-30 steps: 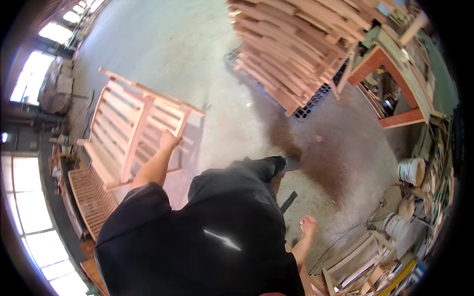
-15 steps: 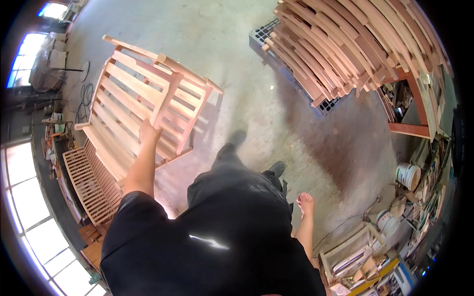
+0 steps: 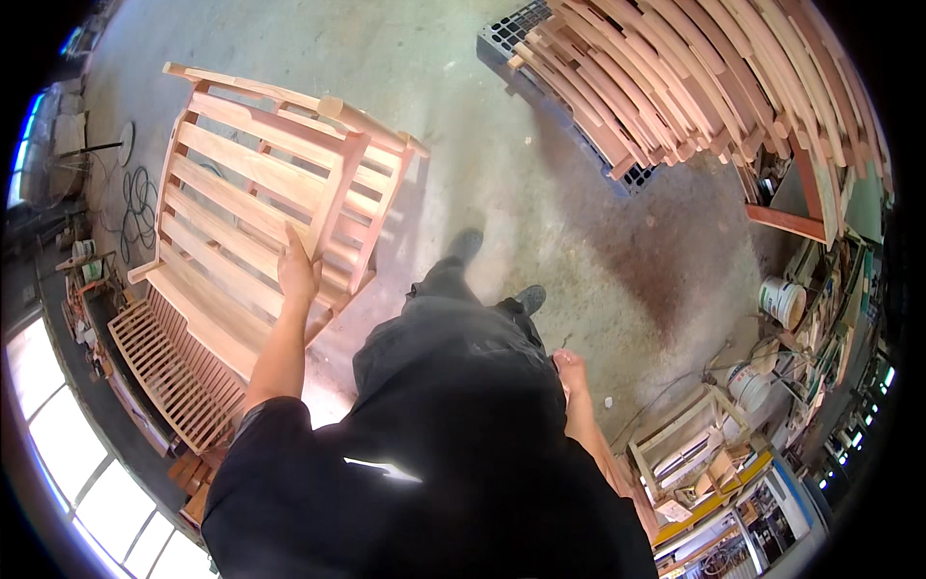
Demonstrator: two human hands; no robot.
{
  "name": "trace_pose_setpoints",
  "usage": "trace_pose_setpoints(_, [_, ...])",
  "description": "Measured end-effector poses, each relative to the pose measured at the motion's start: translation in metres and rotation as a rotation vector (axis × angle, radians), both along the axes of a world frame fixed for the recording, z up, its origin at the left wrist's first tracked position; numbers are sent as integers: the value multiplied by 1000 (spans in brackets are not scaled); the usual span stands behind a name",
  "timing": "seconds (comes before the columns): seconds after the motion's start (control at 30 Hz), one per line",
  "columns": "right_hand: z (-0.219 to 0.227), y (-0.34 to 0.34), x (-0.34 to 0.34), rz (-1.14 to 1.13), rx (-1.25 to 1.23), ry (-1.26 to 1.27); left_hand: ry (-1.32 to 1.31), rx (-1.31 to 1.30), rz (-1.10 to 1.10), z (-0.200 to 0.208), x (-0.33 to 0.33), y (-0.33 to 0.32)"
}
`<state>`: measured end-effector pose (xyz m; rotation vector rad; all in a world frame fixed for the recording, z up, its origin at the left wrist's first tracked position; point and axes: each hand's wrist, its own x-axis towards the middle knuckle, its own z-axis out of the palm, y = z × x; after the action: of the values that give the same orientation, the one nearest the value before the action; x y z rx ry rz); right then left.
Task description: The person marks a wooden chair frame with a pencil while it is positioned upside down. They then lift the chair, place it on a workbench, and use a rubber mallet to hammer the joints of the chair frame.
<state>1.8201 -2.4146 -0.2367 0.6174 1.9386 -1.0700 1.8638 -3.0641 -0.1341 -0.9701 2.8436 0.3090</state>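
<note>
At lower centre, the right hand point(image 3: 570, 369) has moved closer to the dark trousers point(image 3: 439, 333); its closure can't be told. Left of centre, the left hand point(image 3: 301, 273) grips a slatted wooden frame point(image 3: 256, 168). Far-right bucket point(image 3: 781, 303): print unreadable. Floor point(image 3: 444, 145) stretches upward to stacked timber's point(image 3: 666, 87) edge, upper right.

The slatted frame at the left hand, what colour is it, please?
The slatted frame is pale pinkish-tan, showing best in the head view.
</note>
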Motion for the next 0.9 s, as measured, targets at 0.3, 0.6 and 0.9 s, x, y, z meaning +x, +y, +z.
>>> trace_pose_setpoints(0.3, [-1, 4, -3, -138, -45, -1, -47, 98, -5, 11, -4, -9])
trace_pose_setpoints(0.6, [-4, 35, 29, -115, -142, -15, -24, -20, 14, -9, 0, -6])
trace_pose_setpoints(0.9, [-28, 150, 31, -106, -124, 70, -417, -324, 328, -4, -56, 56])
